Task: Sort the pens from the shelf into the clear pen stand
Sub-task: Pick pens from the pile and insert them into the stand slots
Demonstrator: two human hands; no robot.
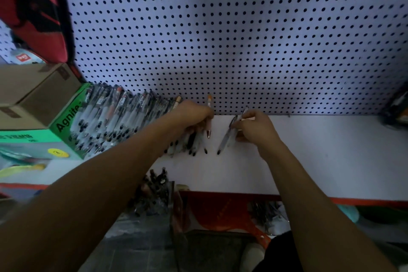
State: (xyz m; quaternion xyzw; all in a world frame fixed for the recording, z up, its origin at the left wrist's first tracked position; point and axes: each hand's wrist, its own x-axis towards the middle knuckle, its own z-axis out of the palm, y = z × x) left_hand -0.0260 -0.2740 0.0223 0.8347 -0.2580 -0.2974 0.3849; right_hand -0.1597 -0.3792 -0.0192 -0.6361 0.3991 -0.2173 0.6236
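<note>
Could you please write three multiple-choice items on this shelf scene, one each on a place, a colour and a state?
1. Where does the pile of pens lie?
A. right of both hands
B. between the green box and the left hand
C. on the floor

2. What colour is the shelf edge?
A. red
B. blue
C. yellow

3. What is the right hand doing?
A. resting flat
B. pointing at the pegboard
C. gripping a clear pen

Key: 1 B, the pens fan out beside the box; 2 A, a red strip runs along the front; 3 C, fingers curl round the barrel.
</note>
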